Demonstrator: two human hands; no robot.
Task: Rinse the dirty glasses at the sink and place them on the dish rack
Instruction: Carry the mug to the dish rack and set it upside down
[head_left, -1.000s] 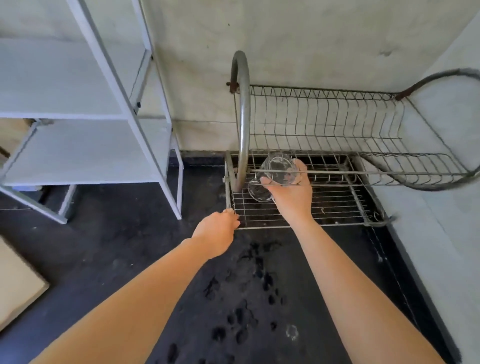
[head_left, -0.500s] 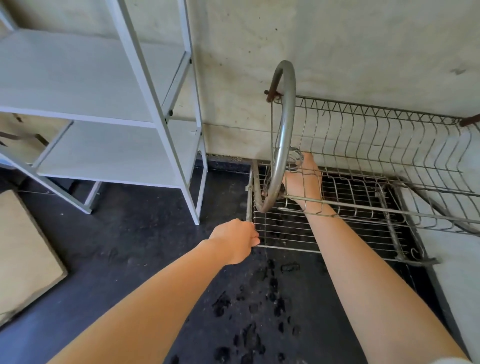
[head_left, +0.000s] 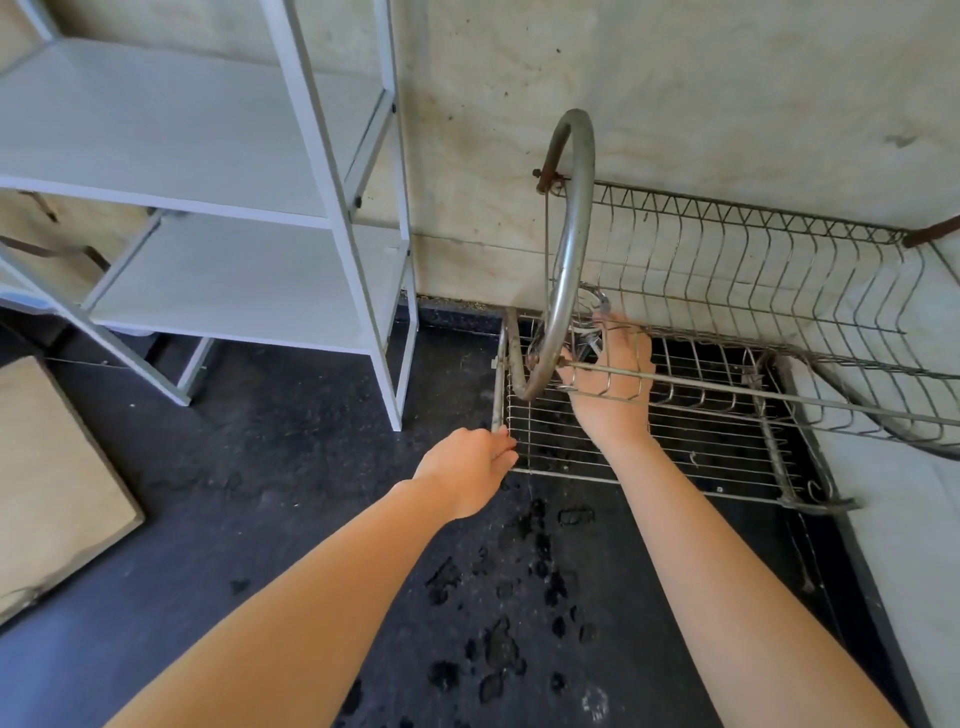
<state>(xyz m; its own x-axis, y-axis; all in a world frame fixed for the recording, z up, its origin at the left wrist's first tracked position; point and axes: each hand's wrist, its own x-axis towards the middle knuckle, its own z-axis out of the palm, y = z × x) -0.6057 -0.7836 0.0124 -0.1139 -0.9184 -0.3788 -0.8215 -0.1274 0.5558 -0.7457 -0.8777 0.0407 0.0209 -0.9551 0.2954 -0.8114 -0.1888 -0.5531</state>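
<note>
A wire dish rack (head_left: 727, 447) stands on the dark counter against the wall, with a curved metal end loop (head_left: 571, 249). My right hand (head_left: 613, 384) reaches into the rack's lower tier behind the front rail and grips a clear glass (head_left: 589, 332) at the back left corner; the glass is mostly hidden by the loop, the wires and my fingers. My left hand (head_left: 467, 470) rests at the rack's front left corner, its curled fingers touching the wire edge.
A white metal shelf unit (head_left: 234, 234) stands to the left on the counter. Wet spots (head_left: 498, 623) mark the black counter in front of the rack. A beige board (head_left: 47, 467) lies at far left. A pale wall ledge runs along the right.
My right hand carried the glass from the front of the lower tier deeper to the back left corner. The view shifted left and closer. My left hand stayed by the rack's front corner.
</note>
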